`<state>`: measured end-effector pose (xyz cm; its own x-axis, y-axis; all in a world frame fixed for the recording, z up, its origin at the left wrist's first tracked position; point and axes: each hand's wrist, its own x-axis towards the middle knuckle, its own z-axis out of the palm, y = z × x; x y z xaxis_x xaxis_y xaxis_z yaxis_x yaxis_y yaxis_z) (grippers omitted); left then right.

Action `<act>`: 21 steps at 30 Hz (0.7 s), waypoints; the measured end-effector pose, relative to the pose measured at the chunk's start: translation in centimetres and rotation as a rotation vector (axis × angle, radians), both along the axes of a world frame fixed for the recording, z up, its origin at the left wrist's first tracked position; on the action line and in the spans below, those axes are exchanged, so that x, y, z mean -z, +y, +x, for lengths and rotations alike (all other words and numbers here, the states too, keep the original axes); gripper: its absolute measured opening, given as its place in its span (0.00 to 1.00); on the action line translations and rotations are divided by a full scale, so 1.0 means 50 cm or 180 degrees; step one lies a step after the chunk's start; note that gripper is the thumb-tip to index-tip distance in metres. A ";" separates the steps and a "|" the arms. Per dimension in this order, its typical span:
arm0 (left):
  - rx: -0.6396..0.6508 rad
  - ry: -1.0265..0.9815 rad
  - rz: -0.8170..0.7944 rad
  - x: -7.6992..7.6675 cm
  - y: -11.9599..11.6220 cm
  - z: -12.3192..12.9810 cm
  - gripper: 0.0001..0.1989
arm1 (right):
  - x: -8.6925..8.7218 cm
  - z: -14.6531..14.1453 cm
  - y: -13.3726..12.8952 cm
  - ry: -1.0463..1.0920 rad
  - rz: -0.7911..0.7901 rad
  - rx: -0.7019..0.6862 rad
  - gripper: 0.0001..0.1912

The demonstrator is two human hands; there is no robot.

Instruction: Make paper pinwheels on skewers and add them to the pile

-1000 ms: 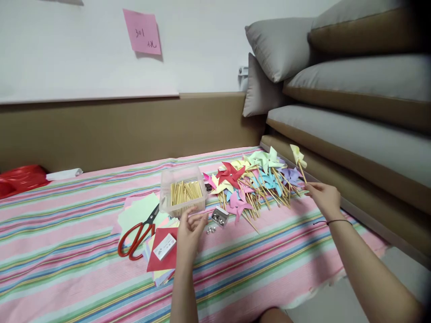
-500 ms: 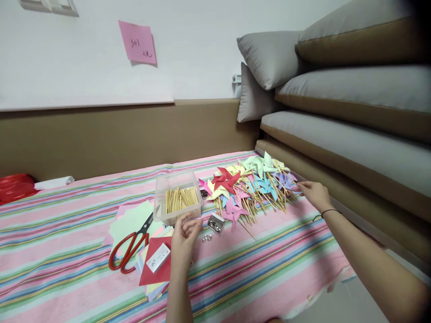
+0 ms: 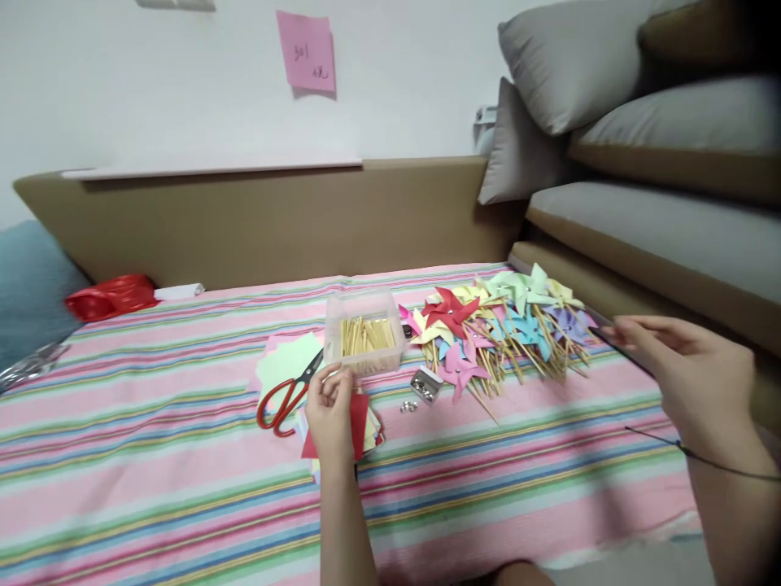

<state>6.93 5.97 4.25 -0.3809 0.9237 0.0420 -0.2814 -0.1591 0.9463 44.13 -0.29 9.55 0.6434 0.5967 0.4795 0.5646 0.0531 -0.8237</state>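
Note:
My left hand (image 3: 333, 413) hovers over a red paper square (image 3: 359, 423) on a paper stack, its fingers loosely curled and nothing visible in them. In front of its fingertips stands a clear plastic box (image 3: 395, 354) of thin wooden sticks (image 3: 366, 335). My right hand (image 3: 695, 378), slightly blurred, is raised at the right with fingers stretched leftward; I see nothing held. It is nearest a pile of paper pinwheels on sticks, among them a purple pinwheel (image 3: 567, 323), a red pinwheel (image 3: 450, 312) and a pink pinwheel (image 3: 462, 370).
Red-handled scissors (image 3: 285, 404) lie on pale green paper (image 3: 286, 366). A small open box of metal fasteners (image 3: 425, 387) stands by loose fasteners (image 3: 408, 406). Striped cloth (image 3: 201, 456) covers the surface. Stacked cushions (image 3: 659, 212) rise at right; a red plastic bag (image 3: 113, 298) lies back left.
The view has shifted left, and more of the left side shows. My right hand has drawn back from the pinwheels, closer to the camera. My left hand now covers where the small white box lay.

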 end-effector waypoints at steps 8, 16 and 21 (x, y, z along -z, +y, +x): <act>-0.1245 -0.0056 -0.0421 -0.001 -0.015 -0.073 0.11 | 0.043 -0.364 0.038 0.1147 -0.0257 -0.1669 0.07; -0.0231 0.1129 -0.1311 0.049 -0.035 -0.131 0.17 | 0.178 -0.529 0.073 0.0703 -0.1200 -0.2564 0.05; -0.0060 0.1494 -0.1353 0.074 -0.049 -0.136 0.22 | 0.204 -0.533 0.074 0.1009 -0.1494 -0.2701 0.06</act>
